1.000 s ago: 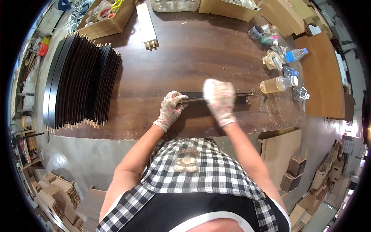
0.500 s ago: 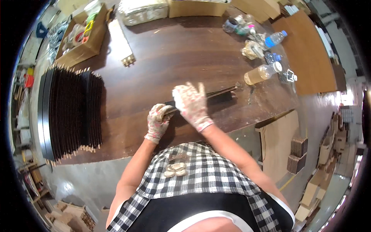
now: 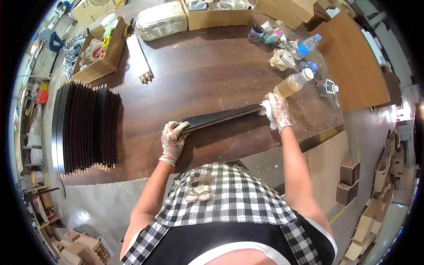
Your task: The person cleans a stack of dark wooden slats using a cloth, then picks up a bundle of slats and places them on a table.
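Observation:
Patterned work gloves cover both of my hands. My left hand [image 3: 173, 140] is closed on the left end of a long black slat [image 3: 223, 116], which slants up to the right just above the table. A thin brown edge runs along its near side; I cannot tell whether it is one piece or two. At the slat's far right end, my right hand [image 3: 278, 111] is closed on a bunched white cloth [image 3: 266, 112], pressed against that end. A bottle of yellowish liquid [image 3: 293, 84] stands just beyond my right hand.
Many upright black slats [image 3: 86, 128] with light pegs stand in a row at the left. White strips [image 3: 138, 57] lie beyond them. A cardboard box of supplies [image 3: 99, 55] is at the back left, a wrapped package [image 3: 161, 21] at the back, and a blue-capped bottle [image 3: 309, 45] at the right.
My right hand has slid right along the slat with the cloth, from near its left end to its right end. My left hand still grips the left end. The view has shifted slightly.

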Motion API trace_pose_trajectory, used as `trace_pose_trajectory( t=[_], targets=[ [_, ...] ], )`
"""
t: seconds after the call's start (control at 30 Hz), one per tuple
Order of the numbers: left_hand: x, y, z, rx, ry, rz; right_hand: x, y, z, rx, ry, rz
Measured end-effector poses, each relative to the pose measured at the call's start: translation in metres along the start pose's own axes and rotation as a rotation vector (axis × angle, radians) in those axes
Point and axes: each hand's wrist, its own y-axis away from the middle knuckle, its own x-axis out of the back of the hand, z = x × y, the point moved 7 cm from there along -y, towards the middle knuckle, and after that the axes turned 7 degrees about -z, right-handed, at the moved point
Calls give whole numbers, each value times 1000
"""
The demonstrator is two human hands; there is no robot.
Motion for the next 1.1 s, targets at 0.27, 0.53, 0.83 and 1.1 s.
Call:
trace_pose_trajectory(
  t=[0.27, 0.53, 0.83, 1.1],
  targets=[
    [-1, 17, -9, 424, 788, -329, -12, 30, -25, 47, -570, -243],
    [-10, 6, -16, 582, 946, -90, -16, 35, -23, 74, -774, -136],
    [-13, 4, -14, 92, 254, 53, -45, 50, -140, 560, 178, 263],
    [-18, 16, -32, 58, 354, 85, -202, 134, -258, 917, 445, -77]
  ],
)
